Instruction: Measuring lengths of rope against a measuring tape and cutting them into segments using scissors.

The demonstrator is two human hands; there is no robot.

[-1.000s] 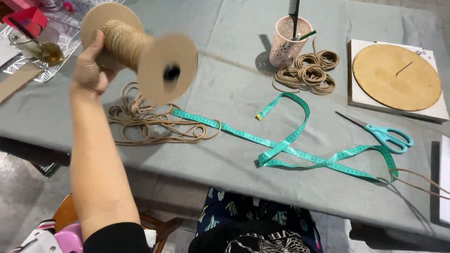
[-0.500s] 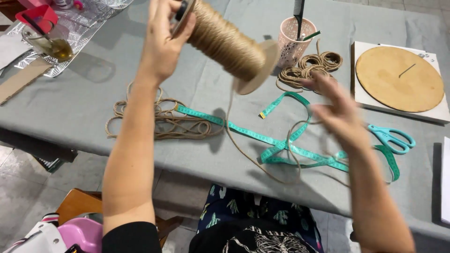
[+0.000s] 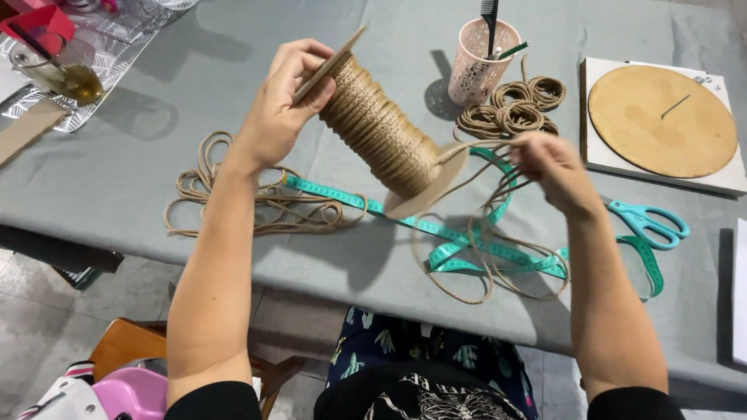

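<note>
My left hand (image 3: 282, 101) grips the upper cardboard end of a large spool of tan rope (image 3: 379, 134), held tilted above the grey table (image 3: 194, 78). My right hand (image 3: 551, 165) pinches strands of rope that run off the spool's lower end. Loops of that rope (image 3: 498, 272) hang down and lie over a teal measuring tape (image 3: 459, 241) on the table. A loose pile of rope (image 3: 257, 198) lies under my left forearm.
A pink perforated cup (image 3: 478, 62) with a black comb stands at the back, next to small rope coils (image 3: 513, 109). A round wooden disc (image 3: 661, 120) on a white board sits at right. Teal scissors (image 3: 646, 222) lie near it. A glass jar (image 3: 54, 70) stands far left.
The spool has come down from overhead and tilted. My right hand entered, took hold of the rope and pulled loops off onto the table.
</note>
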